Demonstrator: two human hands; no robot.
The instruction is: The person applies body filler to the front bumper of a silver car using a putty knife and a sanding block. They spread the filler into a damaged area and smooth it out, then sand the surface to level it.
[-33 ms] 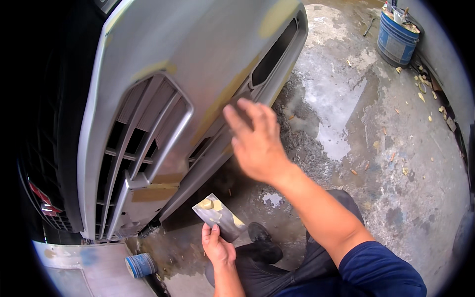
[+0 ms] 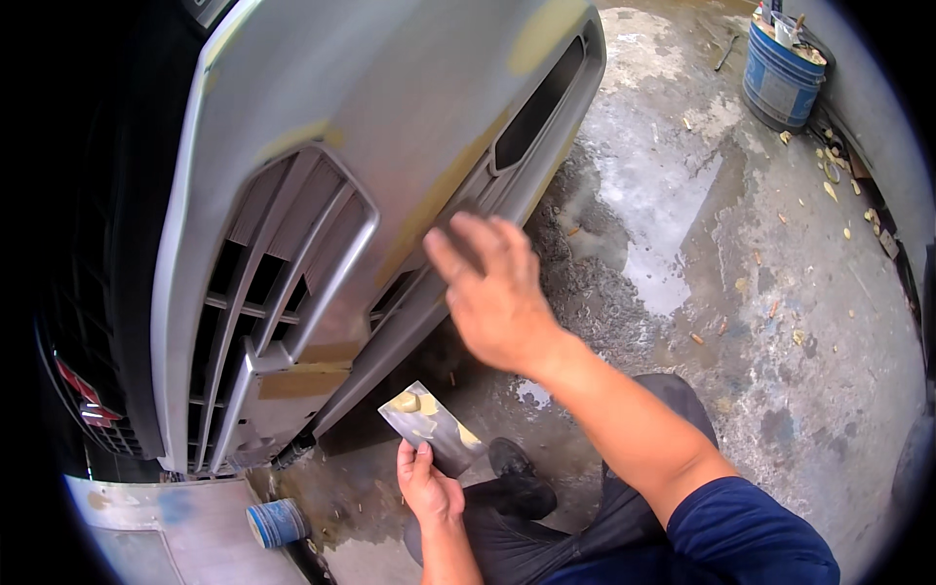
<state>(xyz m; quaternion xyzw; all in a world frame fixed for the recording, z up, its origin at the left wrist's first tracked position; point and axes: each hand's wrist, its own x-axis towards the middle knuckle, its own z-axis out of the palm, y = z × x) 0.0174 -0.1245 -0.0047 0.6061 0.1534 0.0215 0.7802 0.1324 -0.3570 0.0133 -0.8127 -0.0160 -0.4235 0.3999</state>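
Pinches near six o'clock, between the thumb and fingers of the left hand point(image 2: 429, 487), a flat rectangular grey plate point(image 2: 444, 431) smeared with cream-yellow paste. Holds the right hand point(image 2: 495, 300) at mid-view with fingers half spread and blurred; cannot tell whether gripping anything. Hides behind it part of the lower edge of a large silver-grey vehicle bumper point(image 2: 361, 107), stretching from nine to twelve o'clock. Has a black shoe point(image 2: 522, 478) just beside the plate, and a dark-grey trousered knee point(image 2: 684, 398) at four o'clock behind the right forearm. Includes a blue cylindrical can point(image 2: 281, 524) at seven o'clock and a blue ribbed bucket point(image 2: 780, 83) full of odds and ends at two, on patchily wet grey concrete point(image 2: 673, 224). Shows on the bumper a matt skin, yellowish patches, a long yellowish streak and slatted openings.
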